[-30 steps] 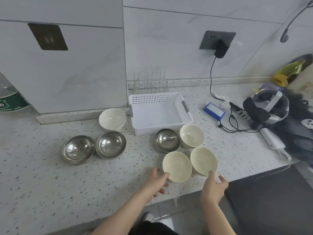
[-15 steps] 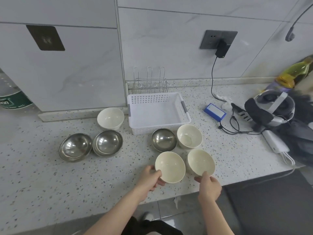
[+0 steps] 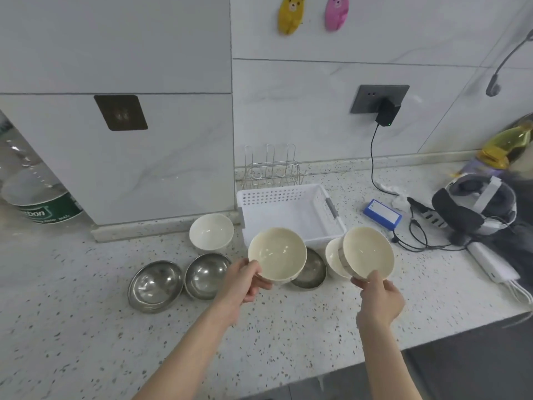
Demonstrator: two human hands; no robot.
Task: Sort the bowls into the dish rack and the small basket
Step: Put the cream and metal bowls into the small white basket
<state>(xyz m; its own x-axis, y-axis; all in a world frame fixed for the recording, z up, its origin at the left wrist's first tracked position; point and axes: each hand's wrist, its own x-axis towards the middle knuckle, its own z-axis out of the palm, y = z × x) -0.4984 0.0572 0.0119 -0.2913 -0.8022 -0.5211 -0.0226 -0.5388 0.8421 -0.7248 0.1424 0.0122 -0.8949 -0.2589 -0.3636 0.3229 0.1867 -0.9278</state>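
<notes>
Both cream bowls that sat near the front edge of the counter (image 3: 86, 327) 0.5 s ago are now lifted off it, 1 in each hand. Left hand (image 3: 242, 281) pinches the left cream bowl (image 3: 277, 254) by its near rim, thumb over the lip; right hand (image 3: 380, 298) grips the right cream bowl (image 3: 367, 252) the same way. Each bowl tips its mouth toward the camera, likely so it can slot on edge into the wire dish rack (image 3: 272, 168) by the back wall. Just in front of that rack stands the white basket (image 3: 288, 209), with nothing in it. On the counter remain 2 white bowls (image 3: 211, 231) (image 3: 333, 259), mouths up, and 3 steel bowls (image 3: 155, 282) (image 3: 206, 274) (image 3: 311, 269), so sorting has barely begun.
</notes>
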